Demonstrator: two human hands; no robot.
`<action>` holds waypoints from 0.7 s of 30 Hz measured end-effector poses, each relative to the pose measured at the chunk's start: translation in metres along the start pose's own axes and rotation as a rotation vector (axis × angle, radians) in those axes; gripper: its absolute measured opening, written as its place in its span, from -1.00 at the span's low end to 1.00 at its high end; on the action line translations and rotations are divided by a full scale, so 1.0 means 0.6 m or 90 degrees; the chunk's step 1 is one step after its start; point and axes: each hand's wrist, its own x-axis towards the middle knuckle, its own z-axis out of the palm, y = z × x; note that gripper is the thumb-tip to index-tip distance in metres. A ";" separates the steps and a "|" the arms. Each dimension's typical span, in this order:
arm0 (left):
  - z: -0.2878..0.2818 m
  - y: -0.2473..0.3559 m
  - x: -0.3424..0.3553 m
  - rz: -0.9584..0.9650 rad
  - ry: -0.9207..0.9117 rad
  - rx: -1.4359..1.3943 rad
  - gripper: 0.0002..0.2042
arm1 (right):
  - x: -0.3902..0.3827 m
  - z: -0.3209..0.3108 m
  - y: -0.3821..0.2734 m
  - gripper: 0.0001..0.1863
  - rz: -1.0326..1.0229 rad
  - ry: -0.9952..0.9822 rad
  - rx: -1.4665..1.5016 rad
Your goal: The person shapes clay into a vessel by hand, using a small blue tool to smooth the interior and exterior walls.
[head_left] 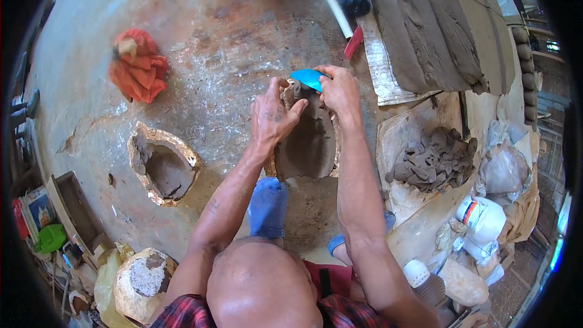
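A clay-lined mould point(309, 141) with a pale, rough rim lies on the worktop in front of me, its inside coated in smooth grey-brown clay. My left hand point(273, 115) grips the mould's far left edge, fingers bent at the rim and thumb over the clay inside. Pinched in my right hand point(341, 92) is a bright blue, thin curved scraper point(308, 78), held over the mould's far end. The scraper's edge is close to the clay by my left fingertips; contact is hard to make out.
A second clay-lined mould point(196, 164) sits at left, below a crumpled orange-red cloth point(144, 73). Clay scraps point(434, 161) are heaped at right. Beyond them lie thick clay slabs point(419, 24) and a white pipe point(331, 1). A white container point(484, 218) stands lower right.
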 end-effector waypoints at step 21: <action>0.001 -0.017 -0.002 0.030 0.009 -0.061 -0.36 | 0.064 -0.022 0.013 -0.60 -0.029 -0.170 -0.140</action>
